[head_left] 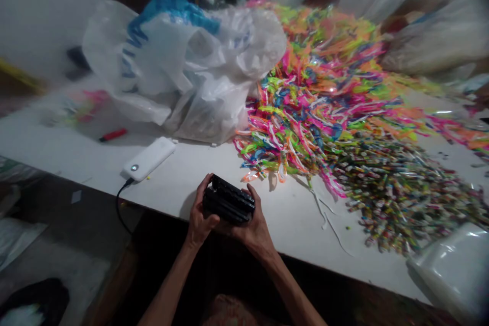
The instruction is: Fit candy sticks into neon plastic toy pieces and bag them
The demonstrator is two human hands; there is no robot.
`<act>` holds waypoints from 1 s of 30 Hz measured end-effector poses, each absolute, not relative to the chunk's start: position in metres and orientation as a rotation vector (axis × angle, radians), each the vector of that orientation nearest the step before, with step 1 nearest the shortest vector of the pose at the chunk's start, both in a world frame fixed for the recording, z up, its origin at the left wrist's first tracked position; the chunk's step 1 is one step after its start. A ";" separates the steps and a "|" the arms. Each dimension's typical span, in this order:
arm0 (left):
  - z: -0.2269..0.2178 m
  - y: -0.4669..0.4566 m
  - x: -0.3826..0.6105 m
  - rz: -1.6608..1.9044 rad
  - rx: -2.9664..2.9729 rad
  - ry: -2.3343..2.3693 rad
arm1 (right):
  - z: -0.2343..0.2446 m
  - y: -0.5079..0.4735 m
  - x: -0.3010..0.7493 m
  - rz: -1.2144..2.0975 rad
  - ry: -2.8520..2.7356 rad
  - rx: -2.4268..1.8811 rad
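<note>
Between both my hands is a black, box-shaped object (228, 201) with long ridges or slots along its upper side; its exact kind is unclear. My left hand (200, 219) grips its left end, with the thumb along the near side. Around its right end close the fingers of my right hand (254, 224), partly hidden behind it. The object is held over the front edge of the white table (290, 219). Beyond it, to the left, lies a white power bank (150, 159) with a black cable (118, 209) plugged in.
A large white plastic bag (191, 71) stands behind. Right of it spreads a heap of bright plastic strips (324, 91), then a pile of thin patterned sticks (405, 188). A red lighter-like item (113, 135) lies left; a shiny white object (454, 265) sits at the right edge.
</note>
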State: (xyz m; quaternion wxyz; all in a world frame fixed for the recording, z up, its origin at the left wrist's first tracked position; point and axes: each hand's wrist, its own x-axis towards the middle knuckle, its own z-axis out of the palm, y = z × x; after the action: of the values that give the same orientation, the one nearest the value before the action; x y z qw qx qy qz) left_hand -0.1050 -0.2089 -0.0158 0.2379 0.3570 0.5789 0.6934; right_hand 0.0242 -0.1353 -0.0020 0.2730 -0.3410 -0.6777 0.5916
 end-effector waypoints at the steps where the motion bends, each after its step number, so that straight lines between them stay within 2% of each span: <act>1: -0.016 -0.209 -0.103 1.899 0.971 1.596 | 0.002 -0.137 0.026 1.616 -1.803 -0.919; 7: -0.014 -0.212 -0.091 1.912 0.920 1.593 | 0.022 -0.144 0.033 1.606 -1.823 -0.963; 16: -0.022 -0.218 -0.084 1.952 0.917 1.577 | 0.006 -0.153 0.033 1.545 -1.871 -0.870; 23: -0.021 -0.215 -0.081 1.997 0.893 1.565 | -0.011 -0.152 0.043 1.343 -2.073 -0.795; 27: -0.018 -0.213 -0.084 1.983 0.888 1.638 | -0.003 -0.144 0.031 1.412 -2.017 -0.883; 30: -0.014 -0.221 -0.088 2.004 0.903 1.905 | 0.015 -0.124 0.011 1.546 -1.808 -1.071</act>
State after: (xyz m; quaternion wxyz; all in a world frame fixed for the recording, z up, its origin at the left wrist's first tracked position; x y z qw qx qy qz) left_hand -0.0879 -0.2207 -0.0139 0.1162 0.3084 0.6506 0.6842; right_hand 0.0108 -0.1244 0.0151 0.2632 -0.3959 -0.6687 0.5717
